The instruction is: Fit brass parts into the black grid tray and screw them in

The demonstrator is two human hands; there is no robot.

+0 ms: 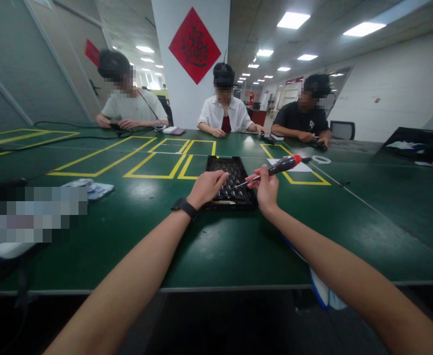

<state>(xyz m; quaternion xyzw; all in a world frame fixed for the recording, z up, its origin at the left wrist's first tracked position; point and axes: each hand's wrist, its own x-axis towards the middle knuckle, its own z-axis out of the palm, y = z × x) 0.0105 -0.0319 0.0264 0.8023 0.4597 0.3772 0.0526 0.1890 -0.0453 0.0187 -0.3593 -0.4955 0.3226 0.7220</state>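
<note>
Head view, and you're right over the black tray (234, 207), which sits on the green counter (220, 261) directly before you, small shiny pieces (236, 180) spread across its floor. Your right hand (267, 190) has the screwdriver (283, 165) in its fingers, red-ended handle up and to the right, slim shaft slanting down leftward over those pieces; whether the tip touches one, you can't tell from here. Over to your left hand (211, 186), dark watch (187, 208) on the wrist: it's at the tray's left side, thumb reaching over the interior, and whether those fingers grasp anything is hidden. Beyond the screwdriver lies a white sheet (301, 167), with a white ring (320, 159) just beside it, near yellow outlines (308, 183) on the surface. Packets (103, 191) lie off to your left. Across from you sit three people: one in pale green (135, 106), one in white (207, 111), one in black (294, 116).
</note>
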